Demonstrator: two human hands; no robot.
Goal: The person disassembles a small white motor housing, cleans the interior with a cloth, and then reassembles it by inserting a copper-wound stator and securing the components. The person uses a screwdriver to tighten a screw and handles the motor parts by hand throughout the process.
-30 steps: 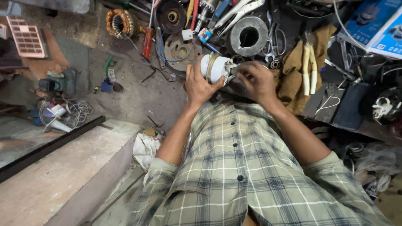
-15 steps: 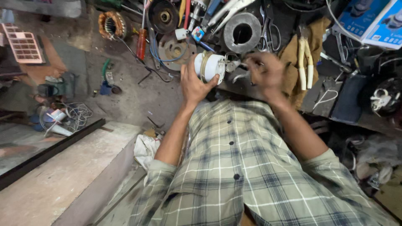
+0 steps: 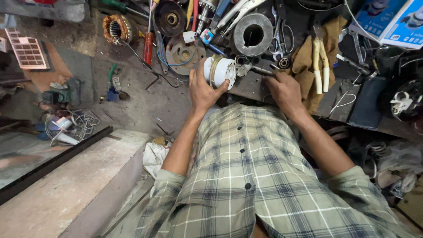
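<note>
Left hand [image 3: 203,90] is wrapped around the short white cylindrical motor housing [image 3: 219,71], thumb up on the near right edge, fingers curled behind the far left side, so the housing sits right in the palm's cup, its round white end face turned toward the right. It's held low over the edge of the dark cluttered work surface [image 3: 251,88]. Right hand [image 3: 285,90] is just beside it, fingers pinched shut on a thin dark metal tool [image 3: 257,69] whose tip reaches a small metal fitting at the housing's end face; what kind of tool, I cannot tell. Beyond the housing lies a grey metal ring [image 3: 253,34], a rusty round plate [image 3: 183,52] to its left, and a pair of pliers with pale yellow handles [image 3: 320,64] on a brown cloth [image 3: 304,61] at right.
</note>
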